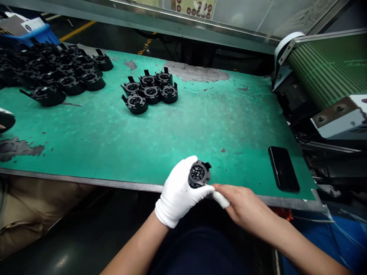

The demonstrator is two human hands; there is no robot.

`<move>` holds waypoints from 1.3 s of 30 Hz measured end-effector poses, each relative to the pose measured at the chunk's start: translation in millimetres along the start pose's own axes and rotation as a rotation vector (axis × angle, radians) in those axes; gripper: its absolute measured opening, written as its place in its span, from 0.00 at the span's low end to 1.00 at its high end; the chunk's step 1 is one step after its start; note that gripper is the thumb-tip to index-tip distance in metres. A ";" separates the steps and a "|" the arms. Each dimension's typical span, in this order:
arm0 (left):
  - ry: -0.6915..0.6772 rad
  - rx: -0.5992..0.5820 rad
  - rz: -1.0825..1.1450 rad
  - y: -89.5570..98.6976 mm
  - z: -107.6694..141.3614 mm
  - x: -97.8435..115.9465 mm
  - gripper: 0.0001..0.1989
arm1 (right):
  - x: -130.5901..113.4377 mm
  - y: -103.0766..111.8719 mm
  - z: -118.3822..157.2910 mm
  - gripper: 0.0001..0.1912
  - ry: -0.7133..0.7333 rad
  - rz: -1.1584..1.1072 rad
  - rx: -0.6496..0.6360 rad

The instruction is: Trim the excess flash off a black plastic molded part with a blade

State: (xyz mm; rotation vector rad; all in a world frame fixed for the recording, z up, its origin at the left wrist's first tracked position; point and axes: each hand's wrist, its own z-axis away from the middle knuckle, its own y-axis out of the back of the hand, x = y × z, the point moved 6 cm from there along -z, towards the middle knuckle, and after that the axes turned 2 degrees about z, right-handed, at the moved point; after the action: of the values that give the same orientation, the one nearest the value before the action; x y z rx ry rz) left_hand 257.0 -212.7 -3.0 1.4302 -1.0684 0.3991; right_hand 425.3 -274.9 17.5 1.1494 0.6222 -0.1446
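Observation:
My left hand, in a white glove, is wrapped round a black round plastic part above the table's front edge. The part's ringed face points up at me, and a small tab sticks out at its upper right. Bare except for a white cover on the thumb, my right hand meets the left thumb at the part's lower edge. Its fingers are pinched together there; whatever they hold, if anything, is hidden. Several similar black parts stand grouped farther back on the green table.
A larger cluster of black parts fills the back left, near a blue bin. A black phone lies at the right. Beyond it is a green conveyor belt. Another person's leg shows at the lower left.

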 end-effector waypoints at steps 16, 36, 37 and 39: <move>-0.007 0.015 0.024 4.1 -3.2 10.0 0.40 | 6.0 -1.7 -3.5 0.25 -0.017 0.042 0.056; 0.066 -0.039 0.056 49.0 -25.5 -14.2 0.31 | 11.4 33.0 -6.0 0.22 0.005 -0.166 -0.041; 0.101 0.041 0.069 57.5 -26.1 -19.9 0.30 | 16.8 35.6 -3.4 0.24 -0.019 -0.178 0.000; 0.135 0.090 0.091 61.3 -25.1 -25.3 0.35 | 24.4 37.7 -0.5 0.26 -0.043 -0.190 0.050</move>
State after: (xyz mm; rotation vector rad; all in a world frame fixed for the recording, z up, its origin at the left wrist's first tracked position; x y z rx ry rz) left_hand 204.7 -170.0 18.8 1.4161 -1.0194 0.6077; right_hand 460.8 -253.6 34.9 1.1317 0.6929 -0.3481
